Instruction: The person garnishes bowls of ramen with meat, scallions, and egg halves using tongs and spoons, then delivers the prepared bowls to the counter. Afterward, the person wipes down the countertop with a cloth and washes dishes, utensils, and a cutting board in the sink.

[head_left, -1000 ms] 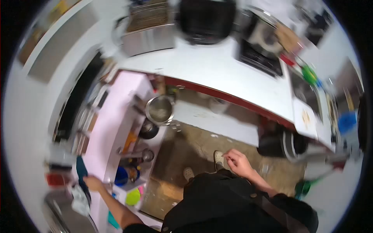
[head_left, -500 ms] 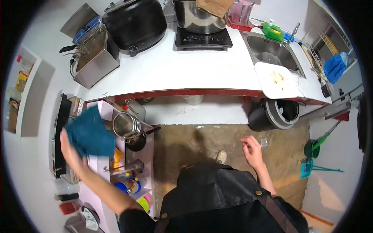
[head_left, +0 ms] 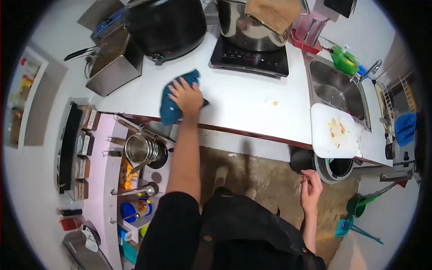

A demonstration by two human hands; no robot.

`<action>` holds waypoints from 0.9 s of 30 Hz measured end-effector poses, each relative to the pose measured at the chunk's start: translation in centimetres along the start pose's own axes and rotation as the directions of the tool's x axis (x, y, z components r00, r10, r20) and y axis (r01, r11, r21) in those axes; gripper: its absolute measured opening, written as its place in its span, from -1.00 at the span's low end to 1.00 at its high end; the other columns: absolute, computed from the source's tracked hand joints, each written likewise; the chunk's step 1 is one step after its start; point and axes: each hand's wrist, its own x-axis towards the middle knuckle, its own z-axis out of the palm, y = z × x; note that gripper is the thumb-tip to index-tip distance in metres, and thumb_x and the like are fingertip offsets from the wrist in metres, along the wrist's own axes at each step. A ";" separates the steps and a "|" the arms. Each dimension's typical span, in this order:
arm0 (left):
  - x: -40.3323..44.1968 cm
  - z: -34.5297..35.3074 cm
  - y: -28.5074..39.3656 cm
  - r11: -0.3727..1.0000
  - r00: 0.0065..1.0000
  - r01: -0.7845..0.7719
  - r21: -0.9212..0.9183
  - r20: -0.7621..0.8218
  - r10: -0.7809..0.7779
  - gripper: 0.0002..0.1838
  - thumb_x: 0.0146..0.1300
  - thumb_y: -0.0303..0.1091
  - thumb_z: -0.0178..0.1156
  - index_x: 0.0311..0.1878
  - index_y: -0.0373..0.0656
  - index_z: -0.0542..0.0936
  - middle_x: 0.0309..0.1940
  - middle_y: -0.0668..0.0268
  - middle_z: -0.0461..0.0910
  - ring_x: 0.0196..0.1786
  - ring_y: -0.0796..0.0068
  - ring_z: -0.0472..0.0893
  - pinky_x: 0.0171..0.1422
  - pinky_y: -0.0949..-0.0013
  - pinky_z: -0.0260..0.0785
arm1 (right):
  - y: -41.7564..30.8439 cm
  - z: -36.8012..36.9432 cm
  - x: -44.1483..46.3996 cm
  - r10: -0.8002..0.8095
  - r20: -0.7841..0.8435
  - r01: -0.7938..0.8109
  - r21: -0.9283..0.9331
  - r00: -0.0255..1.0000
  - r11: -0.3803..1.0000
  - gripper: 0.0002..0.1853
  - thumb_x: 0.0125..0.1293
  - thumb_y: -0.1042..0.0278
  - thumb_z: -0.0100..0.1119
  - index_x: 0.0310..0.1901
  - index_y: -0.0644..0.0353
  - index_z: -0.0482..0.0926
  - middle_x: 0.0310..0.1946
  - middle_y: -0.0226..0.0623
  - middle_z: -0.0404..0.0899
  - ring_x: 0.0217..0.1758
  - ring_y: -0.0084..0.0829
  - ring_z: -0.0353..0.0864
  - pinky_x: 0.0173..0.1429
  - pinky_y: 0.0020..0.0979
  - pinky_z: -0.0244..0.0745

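My left hand (head_left: 185, 96) holds a dark teal cloth (head_left: 168, 107) down on the white countertop (head_left: 243, 105), fingers spread over it. The cloth is bunched, and one edge reaches the counter's front rim. My right hand (head_left: 311, 186) hangs above the floor, near a grey-rimmed bin (head_left: 335, 177). Its fingers are loosely bent, with nothing visible in them. To the right of the cloth, a small yellowish crumb (head_left: 276, 103) lies on the counter. Farther right, a white cutting board (head_left: 320, 137) bears yellowish scraps and overhangs the front edge.
Behind the cloth stand a steel fryer (head_left: 114, 67), a black cooker (head_left: 166, 31) and an induction cooktop (head_left: 252, 60) under a steel pot (head_left: 231, 29). A sink (head_left: 330, 85) is at right. Strainers (head_left: 140, 148) hang by the left shelf.
My left hand has brought the cloth from above the left shelf onto the counter. My view has shifted, and my right hand's fingers are more bent.
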 end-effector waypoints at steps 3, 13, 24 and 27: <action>7.4 1.8 -5.6 0.982 0.985 0.150 0.115 0.065 -0.158 -0.36 0.28 0.08 -0.15 0.35 -0.04 0.22 0.35 0.06 0.13 0.39 -0.12 0.05 0.35 -0.25 -0.11 | 0.8 0.6 0.9 0.071 -0.022 -0.073 -0.080 0.997 0.994 -0.84 0.20 0.67 -0.05 -0.21 0.33 0.49 -0.33 -0.16 0.44 -0.33 -0.31 0.43 -0.22 -0.44 0.38; 5.3 0.2 -5.2 0.945 0.954 -0.297 0.135 0.094 0.286 -0.54 0.32 -0.19 -0.17 0.29 0.04 0.30 0.25 0.20 0.29 0.27 -0.01 0.23 0.23 -0.05 0.14 | 11.1 -1.5 2.4 0.845 -0.443 -0.384 0.755 0.298 0.532 -0.54 0.29 0.07 0.07 0.12 0.10 0.26 -0.16 -0.30 0.35 -0.20 -0.36 0.42 -0.19 -0.25 0.53; -11.4 -5.9 27.7 0.305 0.325 -0.718 -0.625 0.087 0.942 -0.37 0.17 -0.22 -0.04 0.35 -0.07 0.19 0.38 0.19 0.08 0.40 -0.23 -0.07 0.35 -0.31 -0.20 | 13.2 -1.9 6.3 0.913 -0.307 -0.241 0.897 0.268 0.372 -0.79 0.34 0.25 -0.01 -0.09 0.17 0.42 -0.34 -0.36 0.57 -0.43 -0.49 0.58 -0.46 -0.43 0.50; -8.9 -0.6 37.0 0.484 0.513 -0.681 -0.549 0.114 0.851 -0.41 0.22 -0.20 -0.09 0.34 -0.10 0.21 0.36 0.18 0.11 0.40 -0.23 -0.08 0.36 -0.30 -0.20 | 13.3 -4.4 5.1 0.896 -0.223 -0.357 0.859 0.384 0.367 -0.76 0.34 0.23 -0.01 -0.08 0.19 0.41 -0.37 -0.34 0.55 -0.43 -0.49 0.58 -0.43 -0.44 0.53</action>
